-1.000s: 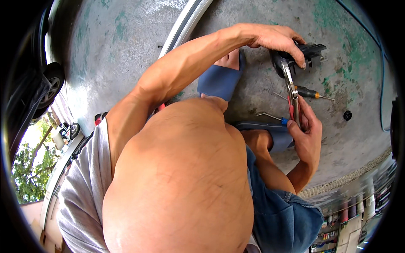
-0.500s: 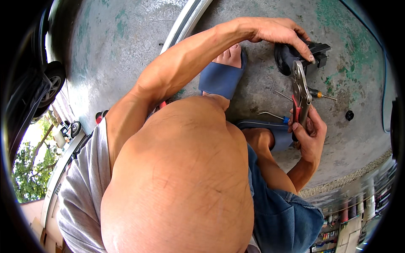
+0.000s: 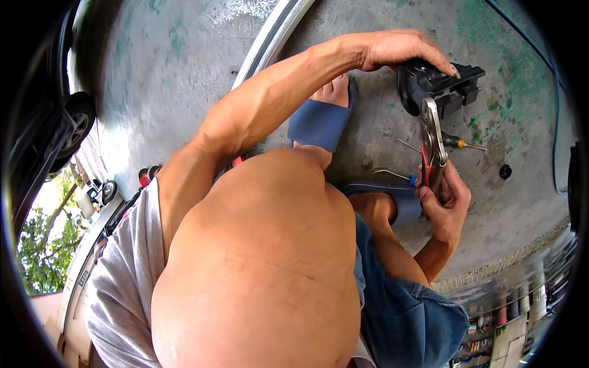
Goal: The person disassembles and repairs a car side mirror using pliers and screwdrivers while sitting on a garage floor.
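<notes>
My left hand [image 3: 408,50] is closed over the top of a black moulded plastic part [image 3: 418,88], which has a rounded end and a blocky bracket side. Its fingertips press on the bracket side, and some fingers are hidden behind the part. My right hand [image 3: 448,199] grips metal locking pliers [image 3: 437,138] with a red piece along the handle. The pliers point up at the part, their jaws right at its lower edge. Whether the jaws bite on it I cannot tell.
A screwdriver [image 3: 454,141] with a dark and orange handle lies on the concrete floor beyond the pliers. Near my sandal [image 3: 408,202] is a bent-tip tool [image 3: 392,173] with a blue handle. A small black round piece [image 3: 505,172] and a blue hose [image 3: 557,129] are further right.
My left fingertips have slid up along the black part, away from the pliers' jaws, uncovering more of it. The pliers have shifted slightly downward, still in my right hand.
</notes>
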A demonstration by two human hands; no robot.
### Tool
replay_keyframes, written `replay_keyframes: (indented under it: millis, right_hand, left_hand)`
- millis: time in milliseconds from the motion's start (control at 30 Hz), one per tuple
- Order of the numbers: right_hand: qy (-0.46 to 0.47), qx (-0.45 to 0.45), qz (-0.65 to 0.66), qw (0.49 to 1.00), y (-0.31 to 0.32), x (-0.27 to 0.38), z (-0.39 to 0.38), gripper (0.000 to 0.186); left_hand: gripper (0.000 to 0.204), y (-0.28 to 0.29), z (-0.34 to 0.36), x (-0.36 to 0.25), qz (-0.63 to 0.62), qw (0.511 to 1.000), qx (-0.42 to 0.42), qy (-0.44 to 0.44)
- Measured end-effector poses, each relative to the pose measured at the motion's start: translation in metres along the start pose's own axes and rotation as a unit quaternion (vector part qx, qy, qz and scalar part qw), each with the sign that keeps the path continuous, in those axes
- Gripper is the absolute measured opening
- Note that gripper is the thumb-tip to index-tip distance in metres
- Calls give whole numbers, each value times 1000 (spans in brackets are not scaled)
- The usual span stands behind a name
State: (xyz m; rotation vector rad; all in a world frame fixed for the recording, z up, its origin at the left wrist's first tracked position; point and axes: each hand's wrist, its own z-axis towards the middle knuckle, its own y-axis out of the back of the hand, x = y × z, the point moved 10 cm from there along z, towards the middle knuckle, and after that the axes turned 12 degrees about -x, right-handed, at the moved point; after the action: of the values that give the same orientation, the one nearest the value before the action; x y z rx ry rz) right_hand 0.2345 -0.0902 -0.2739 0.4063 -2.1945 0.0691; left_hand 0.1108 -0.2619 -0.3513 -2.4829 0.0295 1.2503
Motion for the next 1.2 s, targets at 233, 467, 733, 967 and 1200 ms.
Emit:
replay_keyframes:
  millis: [233, 467, 733, 967, 1200]
  right_hand:
    - [28, -15, -20, 999, -4, 3, -1, 68]
    - [55, -25, -65, 996, 0, 0, -2, 66]
    - [54, -14, -48, 997, 0, -1, -2, 66]
    - [-2, 6, 115, 993, 0, -5, 1, 40]
    - [-7, 11, 149, 989, -5, -1, 10, 50]
  left_hand:
    - [40, -4, -4, 2, -58, 996, -3, 61]
    - [39, -15, -9, 18, -102, 982, 6, 158]
    - [35, -17, -21, 23, -234, 952, 27, 196]
    - [37, -26, -42, 1, -261, 946, 33, 188]
    - [32, -22, -35, -1, -237, 955, -7, 179]
